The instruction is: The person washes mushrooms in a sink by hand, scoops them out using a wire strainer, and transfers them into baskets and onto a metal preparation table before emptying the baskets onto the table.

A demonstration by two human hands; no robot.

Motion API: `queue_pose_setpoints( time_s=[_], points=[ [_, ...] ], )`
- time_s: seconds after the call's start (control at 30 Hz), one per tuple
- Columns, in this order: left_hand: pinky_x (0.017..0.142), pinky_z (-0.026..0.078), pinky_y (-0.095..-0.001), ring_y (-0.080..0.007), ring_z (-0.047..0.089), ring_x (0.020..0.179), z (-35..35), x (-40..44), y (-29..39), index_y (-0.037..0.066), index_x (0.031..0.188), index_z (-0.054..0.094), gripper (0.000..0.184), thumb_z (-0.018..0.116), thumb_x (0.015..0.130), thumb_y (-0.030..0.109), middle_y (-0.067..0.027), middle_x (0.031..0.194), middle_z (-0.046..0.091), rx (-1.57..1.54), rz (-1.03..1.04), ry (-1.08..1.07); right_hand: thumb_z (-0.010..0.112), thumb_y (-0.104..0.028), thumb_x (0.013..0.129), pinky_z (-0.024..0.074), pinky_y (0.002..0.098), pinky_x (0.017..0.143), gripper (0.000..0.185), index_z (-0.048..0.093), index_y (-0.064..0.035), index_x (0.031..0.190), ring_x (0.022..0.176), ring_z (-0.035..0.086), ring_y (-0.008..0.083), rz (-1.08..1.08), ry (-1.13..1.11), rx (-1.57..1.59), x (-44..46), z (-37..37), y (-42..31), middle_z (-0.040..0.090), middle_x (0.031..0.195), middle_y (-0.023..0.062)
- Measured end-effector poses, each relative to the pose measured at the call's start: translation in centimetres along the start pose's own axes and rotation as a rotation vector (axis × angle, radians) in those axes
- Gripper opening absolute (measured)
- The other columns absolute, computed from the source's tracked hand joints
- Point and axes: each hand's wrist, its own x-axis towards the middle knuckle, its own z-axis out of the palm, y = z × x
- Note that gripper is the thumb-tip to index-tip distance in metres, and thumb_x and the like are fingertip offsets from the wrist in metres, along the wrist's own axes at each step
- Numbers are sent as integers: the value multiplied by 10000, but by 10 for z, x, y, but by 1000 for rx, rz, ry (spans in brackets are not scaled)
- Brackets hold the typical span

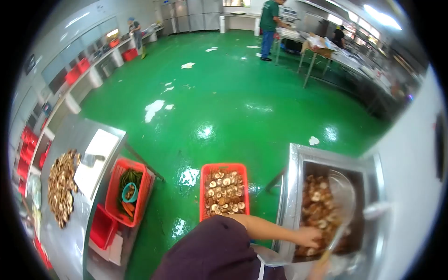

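Many brown mushrooms (318, 196) float in the steel sink (295, 163) at the lower right. My left hand (308, 237) reaches over the sink's near side, its fingers stretched down among the mushrooms and partly hidden. At the bottom edge my right hand (321, 267), blurred, is closed around the handle of a round mesh strainer (344, 191). The strainer's bowl rests in the sink, on the right side of the mushrooms. Left of the sink, a red plastic basket (202, 186) on the floor holds several mushrooms with pale stem sides showing.
A steel table (74, 128) at left bears sliced mushrooms (63, 186), a white cutting board (100, 144) and a cleaver (91, 160). Beside it, a red crate (112, 191) holds green vegetables, carrots and a blue bowl. People work farther back. The green floor (224, 116) is wet.
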Motion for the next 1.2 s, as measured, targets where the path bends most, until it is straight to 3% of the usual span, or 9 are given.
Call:
queue_pose_setpoints(
  time_s=[0.17,0.33,0.47,0.53,0.6,0.83,1.03,1.13,1.2],
  points=[
    [799,423,-395,-308,514,896,-85,21,-50,24,880,570,200,566,730,156,-146,895,556,305,-182,400,551,36,663,431,364,768,465,441,52,1115,918,559,310,87,-56,-194,144,16,-48,564,994,209],
    [803,458,-381,-284,535,926,-182,-7,-63,-7,1059,504,253,396,850,86,-166,1028,524,332,-178,214,547,-60,689,444,399,760,399,454,35,1065,898,559,374,136,-272,-346,85,6,-129,571,932,256],
    [779,503,-465,-337,547,956,-150,60,-205,-37,1176,373,536,428,674,-215,-228,1028,532,-108,-291,399,545,-58,666,433,447,727,418,420,12,1058,863,536,426,289,-433,-535,24,-89,-60,562,881,265],
    [742,481,-350,-274,604,827,-167,91,-166,7,964,578,228,449,793,84,-164,867,620,266,-365,539,554,-59,661,430,459,705,408,417,4,1040,834,536,437,276,-470,-540,23,-124,-83,562,845,262],
    [799,447,-369,-299,555,912,-169,117,-182,21,1012,547,243,458,798,92,-166,965,572,307,-388,462,563,-65,662,428,467,684,384,419,-5,1013,804,540,440,439,-522,-601,30,-141,-136,562,811,253],
    [908,380,-405,-350,474,1056,-135,202,-289,62,1157,478,376,478,793,158,-172,1174,477,429,-445,270,646,-120,685,428,478,663,423,388,-4,999,791,543,442,135,-208,-563,173,-67,-69,561,798,263],
    [974,306,-450,-352,373,1186,-114,243,-351,153,1329,303,492,394,861,278,-147,1313,377,439,-731,-26,629,-179,724,440,433,747,412,400,15,1007,801,554,435,376,-329,-596,251,-45,-26,572,799,265],
    [1013,263,-395,-331,321,1232,-105,248,-397,96,1336,279,559,349,879,411,-172,1340,335,318,-749,-108,616,-136,735,473,407,646,352,405,0,982,706,589,349,386,-501,-531,228,-76,-5,570,771,220],
    [1024,246,-359,-322,305,1245,-99,246,-418,80,1331,286,594,332,878,460,-189,1337,333,236,-815,-165,583,-46,737,459,373,496,279,405,-40,952,584,560,228,992,-637,-290,226,-93,-38,523,714,128]
  ],
)
